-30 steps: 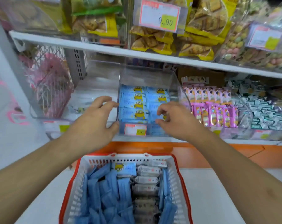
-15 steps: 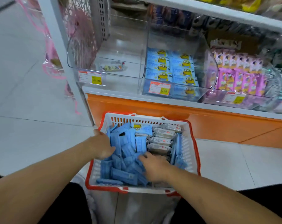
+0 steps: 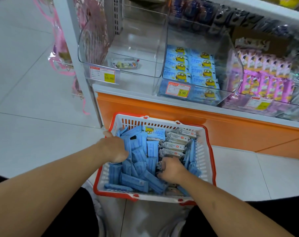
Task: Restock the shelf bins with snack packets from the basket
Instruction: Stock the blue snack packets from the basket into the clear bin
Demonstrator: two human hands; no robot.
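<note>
Reaching into the red-rimmed basket [image 3: 208, 152] on the floor, the left hand [image 3: 114, 148] presses among the blue snack packets [image 3: 139, 154]; its fingers are hidden, grip undetermined. The right hand [image 3: 171, 169] curls around packets mid-basket. The clear shelf bin [image 3: 230, 53] above is part-filled with matching packets. Risk: an overfull grab of slick wrappers may spill packets onto the floor.

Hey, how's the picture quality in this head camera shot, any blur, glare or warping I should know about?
Head view: wide-angle warping bends the shelf edge and floor tile lines; the upper right corner is smeared, so the dark packets there are unreadable; soft reflections sheen the clear bins; light is even and shadows weak; the basket and both hands, left and right, look fairly sharp.
</note>
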